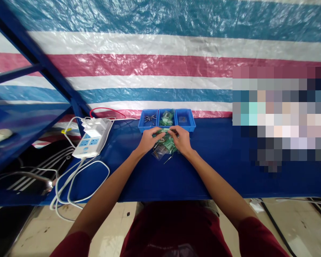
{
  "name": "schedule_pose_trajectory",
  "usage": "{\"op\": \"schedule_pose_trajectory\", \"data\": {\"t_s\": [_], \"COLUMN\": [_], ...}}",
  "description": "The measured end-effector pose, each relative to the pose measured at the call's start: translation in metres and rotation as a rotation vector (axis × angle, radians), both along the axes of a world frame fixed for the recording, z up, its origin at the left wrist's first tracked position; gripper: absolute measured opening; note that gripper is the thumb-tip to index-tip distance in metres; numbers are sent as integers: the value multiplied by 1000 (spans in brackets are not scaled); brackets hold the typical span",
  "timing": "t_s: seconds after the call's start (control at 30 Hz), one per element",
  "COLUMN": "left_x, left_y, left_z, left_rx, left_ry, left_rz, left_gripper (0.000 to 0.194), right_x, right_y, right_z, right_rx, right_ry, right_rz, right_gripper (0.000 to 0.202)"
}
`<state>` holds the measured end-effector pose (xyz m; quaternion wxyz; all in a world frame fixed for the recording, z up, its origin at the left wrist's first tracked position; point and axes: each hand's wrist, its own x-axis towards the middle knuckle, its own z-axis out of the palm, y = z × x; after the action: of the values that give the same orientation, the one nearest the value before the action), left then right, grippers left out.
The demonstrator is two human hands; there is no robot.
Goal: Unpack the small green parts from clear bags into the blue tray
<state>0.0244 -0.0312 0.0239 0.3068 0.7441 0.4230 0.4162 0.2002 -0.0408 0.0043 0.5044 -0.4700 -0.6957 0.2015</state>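
Note:
My left hand (149, 139) and my right hand (182, 140) meet just in front of three joined blue bins. Thumbs and fingers of both pinch a small pale-green piece (164, 130), too small to tell its kind. Under them on the table lies a pile of green pieces (170, 143) and a clear plastic bag (160, 151), partly hidden by my hands. A thin metal pin or screw (168, 160) lies at the pile's near side. The left bin (141, 125) holds dark metal pieces, the middle bin (163, 111) green pieces, and the right bin (192, 123) a small clear bag.
A white power strip (81, 152) with plugged-in adapters stands left on the blue table (160, 185). Its white cables (69, 185) loop over the front edge. A blue metal frame (55, 80) rises at left. At far right, a blurred patch hides part of the scene.

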Motion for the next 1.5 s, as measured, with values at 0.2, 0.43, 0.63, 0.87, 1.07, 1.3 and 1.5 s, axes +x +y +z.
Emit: {"op": "schedule_pose_trajectory", "data": {"t_s": [0.2,0.43,0.63,0.87,1.07,1.3,1.5], "left_x": [3,-1,-1,1,1,-1,-2], "left_y": [-2,2,6,7,6,9,40], "left_z": [4,2,-5,-2,-5,-10,13], "left_rx": [-119,-135,-391,-218,-224,-123,227], "left_ry": [-120,-147,-366,-280,-256,-271,-32], "left_rz": [-22,11,-33,-46,-73,32,343], "left_gripper": [43,46,38,49,46,43,32], "right_x": [-2,4,3,3,0,1,3], "right_y": [-5,-7,-2,1,-2,-4,0], "right_z": [4,7,2,2,4,5,1], "right_rx": [69,87,168,-19,-88,-84,-35], "right_ry": [45,-43,-63,7,122,145,125], "right_rz": [39,81,110,-26,-41,-57,-143], "right_gripper": [21,33,29,18,18,29,29]}}
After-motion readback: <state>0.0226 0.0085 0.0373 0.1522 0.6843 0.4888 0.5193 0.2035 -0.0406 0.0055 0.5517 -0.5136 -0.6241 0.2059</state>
